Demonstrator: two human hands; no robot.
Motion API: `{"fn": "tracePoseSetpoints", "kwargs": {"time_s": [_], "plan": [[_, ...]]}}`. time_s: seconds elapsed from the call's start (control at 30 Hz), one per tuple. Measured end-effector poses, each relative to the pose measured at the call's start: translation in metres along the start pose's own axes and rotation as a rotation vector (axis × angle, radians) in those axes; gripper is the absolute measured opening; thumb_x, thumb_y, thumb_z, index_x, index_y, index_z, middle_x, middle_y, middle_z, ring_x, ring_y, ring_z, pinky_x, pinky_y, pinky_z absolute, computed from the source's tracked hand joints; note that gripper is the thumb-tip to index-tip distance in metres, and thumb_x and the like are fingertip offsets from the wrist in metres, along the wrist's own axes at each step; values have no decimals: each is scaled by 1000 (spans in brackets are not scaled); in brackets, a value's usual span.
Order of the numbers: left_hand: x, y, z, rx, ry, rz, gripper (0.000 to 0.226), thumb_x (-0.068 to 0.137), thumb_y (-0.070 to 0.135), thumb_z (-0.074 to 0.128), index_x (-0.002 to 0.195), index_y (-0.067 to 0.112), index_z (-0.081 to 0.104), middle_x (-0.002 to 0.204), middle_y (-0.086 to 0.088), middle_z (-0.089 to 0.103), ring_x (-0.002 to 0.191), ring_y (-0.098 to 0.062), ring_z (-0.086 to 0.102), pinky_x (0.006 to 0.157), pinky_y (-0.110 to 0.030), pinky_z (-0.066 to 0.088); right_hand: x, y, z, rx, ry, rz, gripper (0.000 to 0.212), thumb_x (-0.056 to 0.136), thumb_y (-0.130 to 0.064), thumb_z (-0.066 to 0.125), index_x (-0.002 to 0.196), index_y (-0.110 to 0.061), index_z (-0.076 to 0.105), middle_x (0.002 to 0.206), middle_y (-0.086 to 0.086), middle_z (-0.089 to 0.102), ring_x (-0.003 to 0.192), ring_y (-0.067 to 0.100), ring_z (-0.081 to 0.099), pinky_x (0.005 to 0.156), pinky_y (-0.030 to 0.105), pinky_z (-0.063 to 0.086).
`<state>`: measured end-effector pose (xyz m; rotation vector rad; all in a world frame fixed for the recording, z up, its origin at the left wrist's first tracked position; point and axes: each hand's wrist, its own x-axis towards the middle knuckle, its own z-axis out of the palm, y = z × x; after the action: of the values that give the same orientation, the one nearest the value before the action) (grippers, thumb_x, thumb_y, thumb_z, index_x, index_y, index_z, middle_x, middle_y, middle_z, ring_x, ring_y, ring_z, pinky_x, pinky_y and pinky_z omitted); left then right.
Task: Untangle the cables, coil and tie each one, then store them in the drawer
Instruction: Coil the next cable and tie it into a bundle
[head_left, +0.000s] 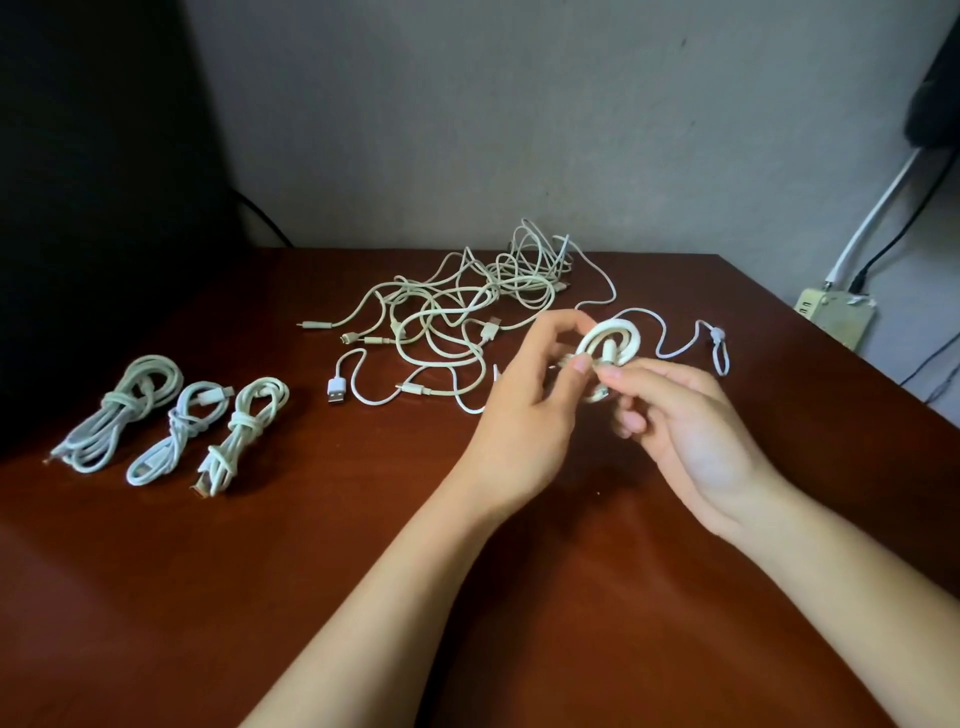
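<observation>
Coiling is the step in hand: a small white cable coil (608, 338) is held above the table, right of the middle, between both hands. The left hand (524, 400) curls round the coil's near side, thumb and forefinger pinching the loops, apparently so that the turns cannot spring apart. The right hand (691, 436) pinches the strand just beneath the coil between thumb and forefinger, its other fingers loosely curled, seemingly to feed or wrap the next turn. The cable's free tail (717, 335) trails off to the right across the dark wooden table (208, 597); a fair length looks not yet wound.

Just behind the left hand lies one tangle of white cables (457, 312) with several plugs poking out; how many cables it holds I cannot tell. Well apart, towards the table's left side, three tied bundles (176, 431) lie side by side, likely parked clear of the working space until storing. By my count, three are done, one is in hand and a heap is to go. No drawer shows. One power strip (836, 317) sits by the wall at the right.
</observation>
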<state>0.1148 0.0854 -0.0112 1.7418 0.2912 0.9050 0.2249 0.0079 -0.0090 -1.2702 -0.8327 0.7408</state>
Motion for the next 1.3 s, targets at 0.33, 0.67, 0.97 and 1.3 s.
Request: {"fn": "tracePoseSetpoints", "kwargs": {"time_s": [0.33, 0.67, 0.97, 1.3], "plan": [[2, 2, -2, -128, -22, -82, 21, 101, 6, 38, 103, 23, 49, 76, -2, 50, 43, -7, 35, 46, -17, 32, -3, -2, 0, -220, 131, -144, 28, 86, -27, 66, 62, -14, 67, 52, -8, 40, 58, 7, 35, 66, 24, 30], [1, -4, 1, -317, -92, -184, 14, 95, 17, 44, 105, 22, 53, 75, -2, 59, 65, -24, 36, 57, -28, 31, 1, 1, -3, -464, 364, -455, 23, 80, -26, 76, 80, -29, 53, 70, -7, 62, 62, 12, 62, 63, 31, 49], [-1, 5, 3, -172, -169, -210, 28, 99, 10, 46, 126, 18, 52, 85, -4, 56, 66, -19, 50, 59, -28, 41, 0, -2, -5, -445, 233, -578, 30, 83, -10, 68, 87, -39, 61, 81, -15, 69, 73, 7, 66, 67, 20, 52], [-6, -8, 8, 455, -138, 70, 62, 84, 14, 69, 137, 23, 39, 119, -1, 59, 113, -18, 54, 96, -35, 43, 3, -2, -8, -322, 207, -460, 20, 85, -1, 67, 75, -18, 62, 61, -6, 63, 46, 6, 54, 51, 19, 46]]}}
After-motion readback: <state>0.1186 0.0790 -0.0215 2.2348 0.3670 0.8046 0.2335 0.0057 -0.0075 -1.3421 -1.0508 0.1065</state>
